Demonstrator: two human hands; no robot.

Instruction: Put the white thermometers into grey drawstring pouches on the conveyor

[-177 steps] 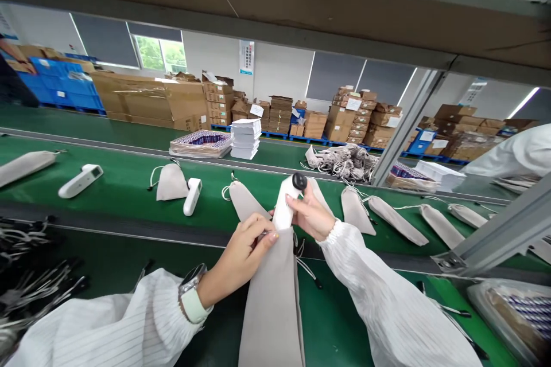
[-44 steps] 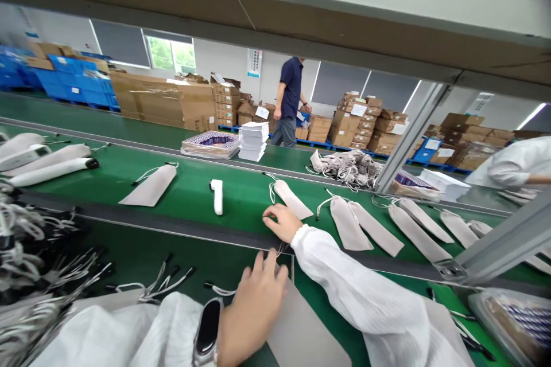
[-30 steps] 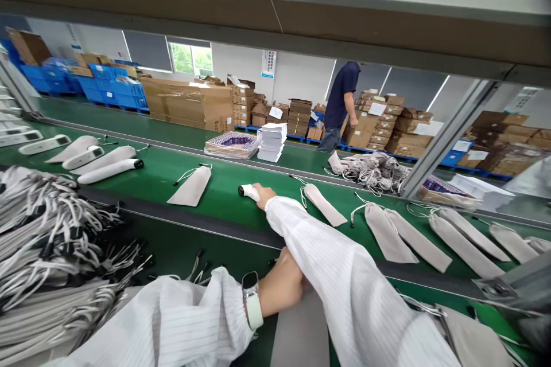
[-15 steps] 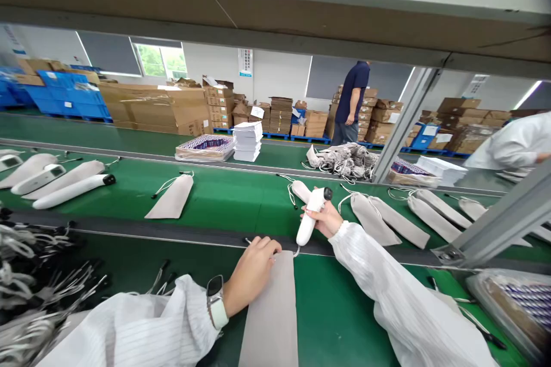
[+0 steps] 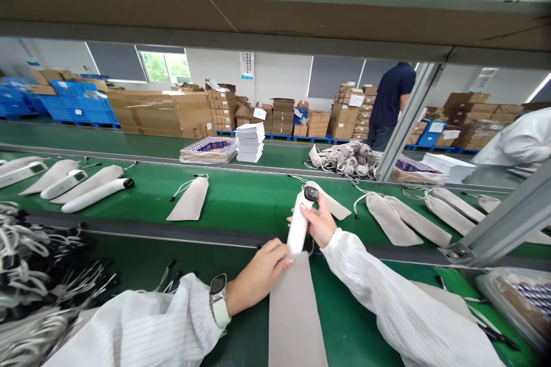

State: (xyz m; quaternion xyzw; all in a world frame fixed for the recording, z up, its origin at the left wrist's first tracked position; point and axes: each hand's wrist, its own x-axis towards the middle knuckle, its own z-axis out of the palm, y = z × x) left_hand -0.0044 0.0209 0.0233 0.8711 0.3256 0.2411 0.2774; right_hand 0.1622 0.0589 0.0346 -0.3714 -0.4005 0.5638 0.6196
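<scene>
My right hand (image 5: 322,222) is closed around a white handheld device (image 5: 297,228) with a dark round tip, held upright with the tip on top. Its lower end meets the mouth of a grey fabric drawstring pouch (image 5: 295,315); how far it goes inside is hidden. My left hand (image 5: 260,272) pinches the left edge of that mouth. The pouch hangs down toward me over the green surface. Just beyond the device, another grey pouch (image 5: 331,203) lies on the green belt (image 5: 245,200).
White devices (image 5: 97,195) and pouches lie on the belt at left, more pouches (image 5: 391,218) at right. White cords (image 5: 26,252) heap up at near left. A slanted metal post (image 5: 407,120) and a plastic-wrapped tray (image 5: 516,298) stand at right. A person (image 5: 390,103) is at the back.
The device has come down and left, so its lower end now meets the pouch mouth. Belt items appear shifted right along with the view. The person at the back has moved right.
</scene>
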